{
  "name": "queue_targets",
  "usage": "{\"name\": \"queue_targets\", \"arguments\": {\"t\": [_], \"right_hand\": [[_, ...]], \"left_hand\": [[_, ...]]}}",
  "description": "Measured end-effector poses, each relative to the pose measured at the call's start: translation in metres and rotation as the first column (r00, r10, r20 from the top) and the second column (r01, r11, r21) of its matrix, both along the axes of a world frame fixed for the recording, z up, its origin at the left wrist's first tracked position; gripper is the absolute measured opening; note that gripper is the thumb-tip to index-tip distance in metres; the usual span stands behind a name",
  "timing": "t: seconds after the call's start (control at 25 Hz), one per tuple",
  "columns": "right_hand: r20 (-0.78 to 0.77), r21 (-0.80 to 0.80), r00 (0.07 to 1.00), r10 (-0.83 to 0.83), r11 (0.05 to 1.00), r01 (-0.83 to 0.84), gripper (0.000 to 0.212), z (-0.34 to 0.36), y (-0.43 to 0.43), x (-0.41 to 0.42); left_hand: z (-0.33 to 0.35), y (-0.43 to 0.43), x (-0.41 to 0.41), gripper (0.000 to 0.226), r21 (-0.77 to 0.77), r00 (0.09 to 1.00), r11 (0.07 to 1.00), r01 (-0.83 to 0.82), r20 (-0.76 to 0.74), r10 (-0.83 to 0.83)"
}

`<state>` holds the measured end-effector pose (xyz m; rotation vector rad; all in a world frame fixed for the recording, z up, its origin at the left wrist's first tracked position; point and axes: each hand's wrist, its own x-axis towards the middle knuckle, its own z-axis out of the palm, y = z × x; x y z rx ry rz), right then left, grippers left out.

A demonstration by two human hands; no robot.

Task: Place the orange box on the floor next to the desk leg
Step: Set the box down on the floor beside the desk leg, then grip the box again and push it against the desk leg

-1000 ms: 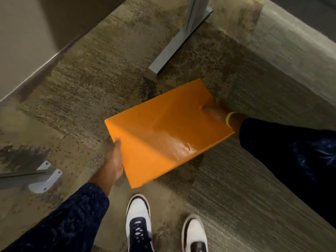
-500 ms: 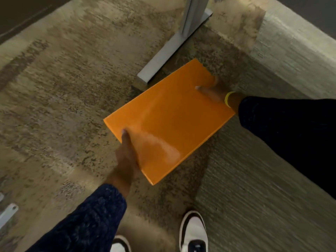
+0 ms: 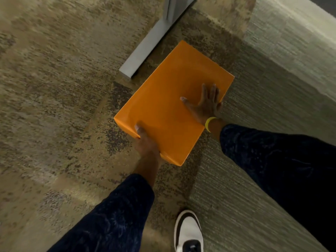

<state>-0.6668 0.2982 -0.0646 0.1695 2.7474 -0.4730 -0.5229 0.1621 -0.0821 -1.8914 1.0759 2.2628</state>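
A flat orange box (image 3: 169, 99) lies low over the carpet, its far left edge close beside the grey metal foot of the desk leg (image 3: 145, 46). My left hand (image 3: 145, 144) grips the box's near edge, thumb on top. My right hand (image 3: 205, 104) rests flat on the lid near the right edge, fingers spread, a yellow band at the wrist. Whether the box's underside touches the floor is hidden.
Mottled brown carpet (image 3: 54, 106) covers the floor to the left; a paler ribbed carpet strip (image 3: 272, 70) runs along the right. My white and black shoe (image 3: 188, 231) stands near the bottom edge. The upright of the desk leg (image 3: 172, 6) rises at the top.
The box has swung round and gone down toward the floor beside the desk leg's foot. My right hand shifted from the box's edge to flat on its lid.
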Motion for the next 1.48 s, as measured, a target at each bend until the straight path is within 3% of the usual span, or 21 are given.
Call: {"name": "queue_targets", "arguments": {"t": [0.16,0.24,0.32,0.4,0.48,0.56,0.64,0.72,0.92,1.16,1.36,1.48], "right_hand": [[0.005,0.022,0.998,0.069,0.997,-0.069,0.116,-0.005,0.005,0.006],[-0.001,0.033,0.996,0.084,0.996,-0.084,0.113,-0.004,0.008,0.003],[-0.018,0.043,0.994,0.106,0.994,-0.105,0.105,-0.003,0.006,0.006],[-0.038,0.049,0.989,0.141,0.989,-0.139,0.098,-0.005,0.001,0.014],[-0.038,0.066,0.985,0.170,0.984,-0.167,0.095,-0.005,-0.003,0.025],[-0.018,0.067,0.982,0.189,0.980,-0.187,0.096,-0.004,-0.004,0.031],[0.004,0.081,0.975,0.223,0.972,-0.222,0.097,-0.002,-0.004,0.039],[0.027,0.081,0.967,0.252,0.964,-0.253,0.097,0.000,-0.003,0.046],[0.102,0.079,0.956,0.276,0.955,-0.285,0.098,0.010,-0.006,0.087],[0.139,0.064,0.955,0.262,0.960,-0.273,0.098,0.043,-0.006,0.148],[0.111,0.032,0.968,0.223,0.973,-0.228,0.099,0.078,-0.014,0.202],[0.124,0.003,0.976,0.177,0.984,-0.179,0.099,0.097,-0.020,0.237]], "left_hand": [[-0.006,0.007,0.004,0.069,0.084,0.997,0.995,0.062,-0.059,-0.057],[-0.012,0.003,0.009,0.065,-0.020,0.984,0.984,0.175,-0.023,-0.175],[-0.010,-0.008,0.016,0.061,-0.228,0.920,0.892,0.390,0.133,-0.368],[-0.005,-0.023,0.024,0.069,-0.385,0.774,0.674,0.630,0.381,-0.506],[0.001,-0.040,0.033,0.093,-0.522,0.687,0.447,0.726,0.519,-0.508],[0.004,-0.057,0.036,0.098,-0.657,0.542,0.036,0.753,0.588,-0.601],[0.007,-0.071,0.031,0.089,-0.644,0.279,-0.349,0.681,0.669,-0.689],[0.011,-0.079,0.025,0.087,-0.581,0.099,-0.496,0.645,0.707,-0.700],[0.033,-0.086,0.033,0.093,-0.476,-0.034,-0.590,0.653,0.759,-0.650],[0.076,-0.092,0.061,0.093,-0.494,-0.067,-0.666,0.560,0.773,-0.630],[0.117,-0.105,0.096,0.095,-0.362,-0.178,-0.773,0.521,0.839,-0.514],[0.143,-0.113,0.115,0.097,-0.334,-0.189,-0.811,0.481,0.863,-0.468]]}}
